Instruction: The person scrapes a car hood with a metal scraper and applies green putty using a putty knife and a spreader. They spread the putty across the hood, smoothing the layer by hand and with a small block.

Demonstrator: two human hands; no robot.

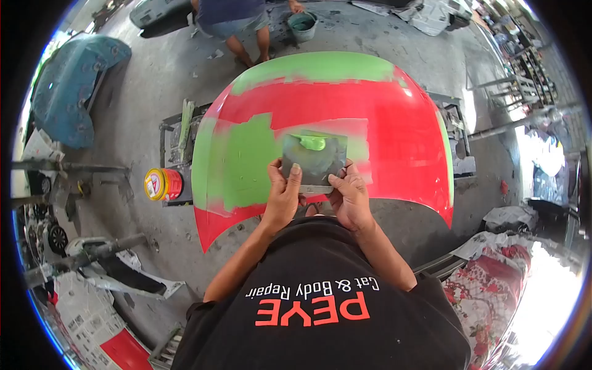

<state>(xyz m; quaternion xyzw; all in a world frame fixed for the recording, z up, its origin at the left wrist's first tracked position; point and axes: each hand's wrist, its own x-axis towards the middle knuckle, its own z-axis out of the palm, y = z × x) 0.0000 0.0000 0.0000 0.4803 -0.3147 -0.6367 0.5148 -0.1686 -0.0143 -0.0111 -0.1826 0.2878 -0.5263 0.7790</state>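
Both my hands hold a dark, squarish putty plate (pixel 316 164) with a dollop of bright green body filler (pixel 312 143) near its far edge. My left hand (pixel 284 192) grips the plate's left side, thumb lying on the face. At the lower right corner my right hand (pixel 351 196) pinches it between thumb and fingers. Below the plate, and overlapped by it in this view, is a red car hood (pixel 404 145). Green filler patches cover the hood's left part and its far edge, with smeared borders between green and red.
A yellow and red can (pixel 163 184) stands left of the hood. Beyond the hood a person (pixel 237 28) has a hand at a bucket (pixel 302 28). A cloth-covered panel (pixel 74 86) is at far left, and metal stands (pixel 524 89) are at right.
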